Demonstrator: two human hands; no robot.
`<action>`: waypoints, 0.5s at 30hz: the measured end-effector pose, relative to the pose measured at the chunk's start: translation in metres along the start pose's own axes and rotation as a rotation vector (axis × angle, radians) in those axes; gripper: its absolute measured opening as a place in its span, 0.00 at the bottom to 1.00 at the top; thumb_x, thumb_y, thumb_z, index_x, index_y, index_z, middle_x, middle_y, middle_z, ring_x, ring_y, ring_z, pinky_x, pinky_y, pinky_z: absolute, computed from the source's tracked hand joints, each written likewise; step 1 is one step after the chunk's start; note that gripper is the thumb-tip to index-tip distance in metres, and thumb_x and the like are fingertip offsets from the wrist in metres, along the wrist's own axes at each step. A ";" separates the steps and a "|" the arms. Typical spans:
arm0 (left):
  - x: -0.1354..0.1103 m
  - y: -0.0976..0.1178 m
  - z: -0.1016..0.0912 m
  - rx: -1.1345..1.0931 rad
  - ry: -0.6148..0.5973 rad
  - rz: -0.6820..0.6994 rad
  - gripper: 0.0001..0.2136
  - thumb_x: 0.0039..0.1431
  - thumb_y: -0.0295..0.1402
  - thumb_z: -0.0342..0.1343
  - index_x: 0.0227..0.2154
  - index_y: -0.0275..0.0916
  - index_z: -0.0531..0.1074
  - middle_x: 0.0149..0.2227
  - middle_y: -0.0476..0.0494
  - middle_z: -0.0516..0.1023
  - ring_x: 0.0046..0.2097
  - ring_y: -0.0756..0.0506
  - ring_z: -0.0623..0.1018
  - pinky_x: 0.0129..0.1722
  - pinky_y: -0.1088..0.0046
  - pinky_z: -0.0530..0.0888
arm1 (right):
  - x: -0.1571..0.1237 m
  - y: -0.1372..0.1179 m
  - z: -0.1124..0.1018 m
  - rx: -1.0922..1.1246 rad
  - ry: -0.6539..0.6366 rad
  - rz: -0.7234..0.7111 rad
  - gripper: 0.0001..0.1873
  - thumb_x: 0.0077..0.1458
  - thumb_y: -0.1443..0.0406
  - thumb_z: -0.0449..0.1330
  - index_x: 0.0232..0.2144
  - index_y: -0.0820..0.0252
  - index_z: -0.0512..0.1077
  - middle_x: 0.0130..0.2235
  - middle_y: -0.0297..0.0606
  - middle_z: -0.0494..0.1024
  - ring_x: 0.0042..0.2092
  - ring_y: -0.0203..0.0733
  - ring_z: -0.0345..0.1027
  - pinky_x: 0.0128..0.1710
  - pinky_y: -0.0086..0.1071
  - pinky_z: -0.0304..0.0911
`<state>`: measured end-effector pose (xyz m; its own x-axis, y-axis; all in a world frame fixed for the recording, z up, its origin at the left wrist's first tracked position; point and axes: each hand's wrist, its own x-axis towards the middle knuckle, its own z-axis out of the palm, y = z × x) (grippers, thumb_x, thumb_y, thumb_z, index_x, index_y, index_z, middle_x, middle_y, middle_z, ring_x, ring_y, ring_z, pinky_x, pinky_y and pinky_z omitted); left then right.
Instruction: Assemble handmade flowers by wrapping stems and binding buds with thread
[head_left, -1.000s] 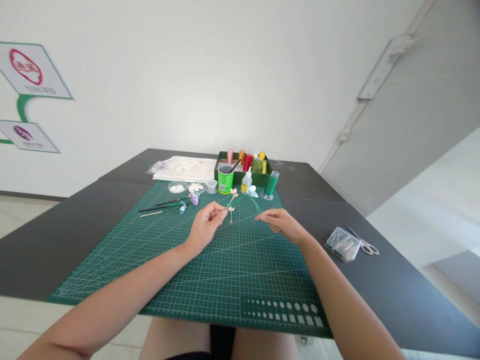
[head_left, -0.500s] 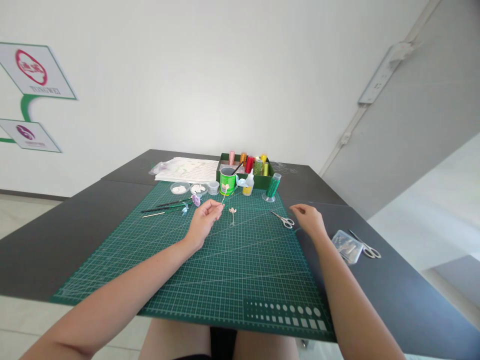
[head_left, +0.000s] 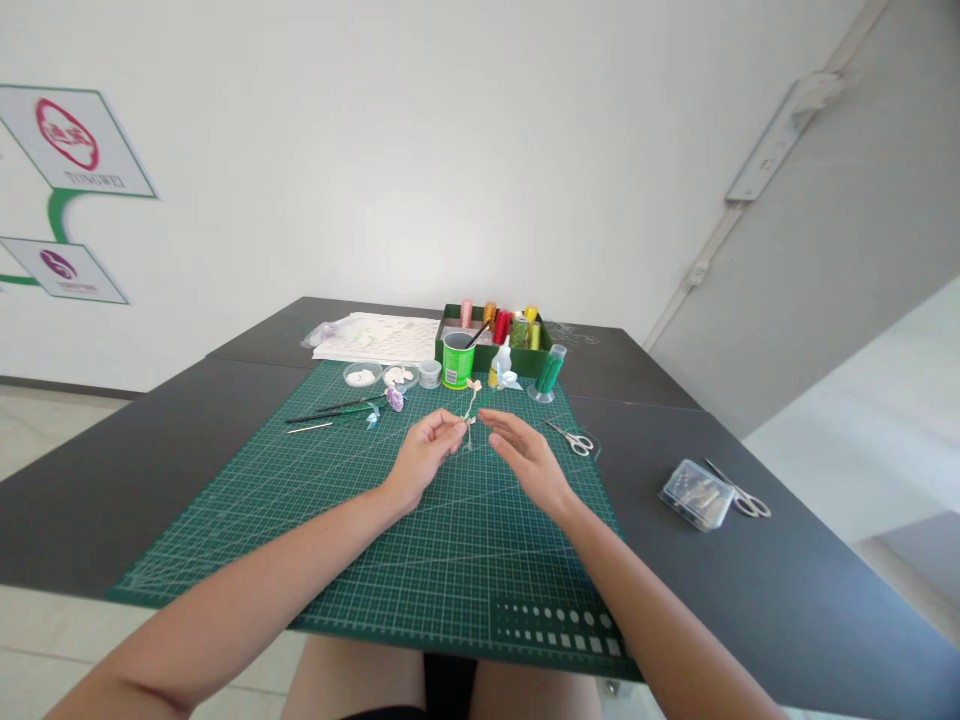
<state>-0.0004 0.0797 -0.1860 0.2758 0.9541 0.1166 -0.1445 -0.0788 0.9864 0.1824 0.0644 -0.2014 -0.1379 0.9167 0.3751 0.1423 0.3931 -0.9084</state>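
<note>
Cream-coloured, a sprig is partly hiding in the pinching left hand; the right hand is holding fingers apart. Behind the can, a box is holding spools.

"What are you holding?"
"My left hand pinches a pale flower by its stem. My right hand is close, thumb and fingers apart."
"Any scissors?"
"2 pairs, both to my right."

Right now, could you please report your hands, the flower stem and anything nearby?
Left hand pinching flower stem. Right hand close by, open. White-handled scissors on cutting mat, right of both hands.
</note>
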 end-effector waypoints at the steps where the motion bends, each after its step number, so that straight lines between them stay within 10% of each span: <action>1: -0.001 0.000 0.002 -0.003 -0.010 -0.005 0.18 0.54 0.48 0.63 0.29 0.37 0.69 0.21 0.56 0.62 0.22 0.54 0.55 0.23 0.75 0.49 | -0.001 -0.002 0.005 0.081 -0.022 0.019 0.18 0.60 0.58 0.61 0.51 0.53 0.74 0.54 0.42 0.78 0.57 0.46 0.71 0.61 0.44 0.62; 5: -0.005 -0.001 0.007 -0.016 -0.047 -0.032 0.18 0.54 0.48 0.63 0.30 0.38 0.69 0.20 0.57 0.62 0.22 0.54 0.55 0.23 0.75 0.49 | -0.003 -0.008 0.016 0.269 -0.046 0.113 0.19 0.60 0.54 0.61 0.51 0.53 0.72 0.46 0.40 0.78 0.41 0.41 0.74 0.41 0.37 0.72; 8: -0.008 -0.002 0.011 -0.021 -0.073 -0.044 0.17 0.54 0.48 0.63 0.30 0.38 0.69 0.20 0.57 0.62 0.22 0.54 0.54 0.23 0.75 0.49 | -0.004 -0.013 0.018 0.253 -0.030 0.178 0.19 0.60 0.53 0.59 0.48 0.57 0.72 0.32 0.33 0.73 0.24 0.32 0.61 0.21 0.28 0.56; 15: -0.010 -0.006 0.016 -0.017 -0.105 -0.052 0.18 0.55 0.48 0.62 0.29 0.37 0.69 0.21 0.56 0.61 0.23 0.54 0.54 0.23 0.74 0.50 | -0.004 -0.015 0.017 0.252 0.093 0.248 0.18 0.54 0.51 0.65 0.37 0.60 0.75 0.19 0.23 0.53 0.22 0.30 0.40 0.21 0.29 0.36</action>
<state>0.0126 0.0660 -0.1910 0.3814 0.9211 0.0779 -0.1429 -0.0245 0.9894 0.1644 0.0537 -0.1929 -0.0384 0.9890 0.1426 -0.0874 0.1389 -0.9865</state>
